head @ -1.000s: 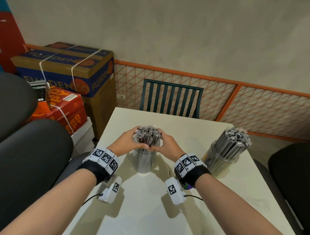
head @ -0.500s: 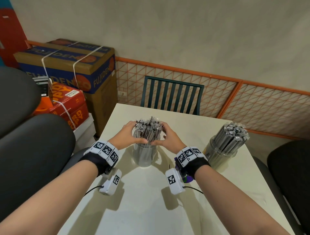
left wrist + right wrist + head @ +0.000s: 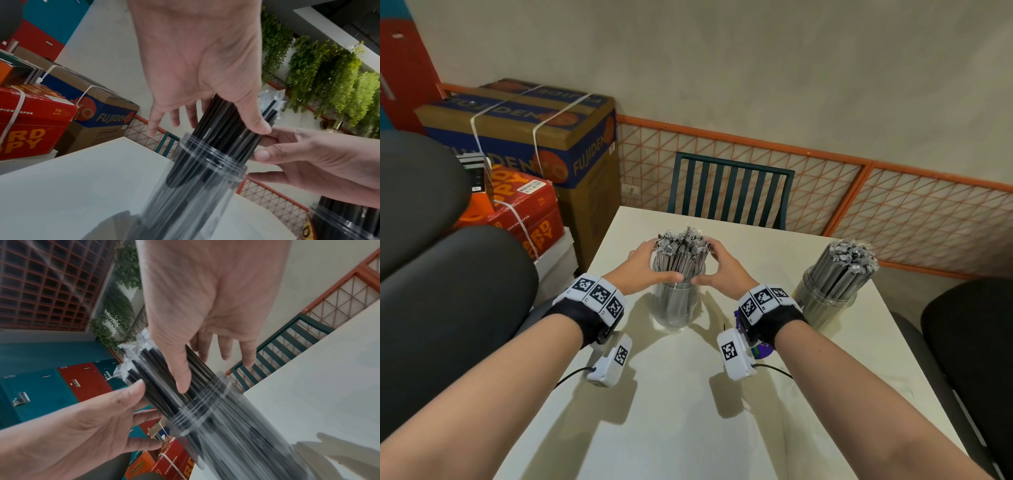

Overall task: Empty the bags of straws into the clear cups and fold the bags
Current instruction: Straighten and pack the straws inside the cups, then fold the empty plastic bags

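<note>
A clear cup (image 3: 677, 308) stands mid-table, packed with a bundle of black straws (image 3: 681, 251) in clear wrappers that rise well above its rim. My left hand (image 3: 650, 265) wraps the bundle from the left and my right hand (image 3: 717, 269) from the right, thumbs almost meeting at the near side. In the left wrist view the left hand (image 3: 205, 100) has its thumb on the straws (image 3: 224, 129) above the cup (image 3: 205, 178). The right wrist view shows the right hand (image 3: 205, 353) with its thumb on the straws (image 3: 156, 369) above the cup (image 3: 216, 412). A second clear cup (image 3: 825, 308) full of straws (image 3: 842, 263) stands at the right.
The white table (image 3: 671, 411) has its far edge close behind the cups and a green chair (image 3: 729, 192) beyond it. Dark chairs flank both sides (image 3: 448, 291). Strapped cardboard boxes (image 3: 534, 137) are stacked at the left.
Both hands have stayed wrapped round the straw bundle in the middle cup, with only small shifts of the fingers. The head view has tilted a little.
</note>
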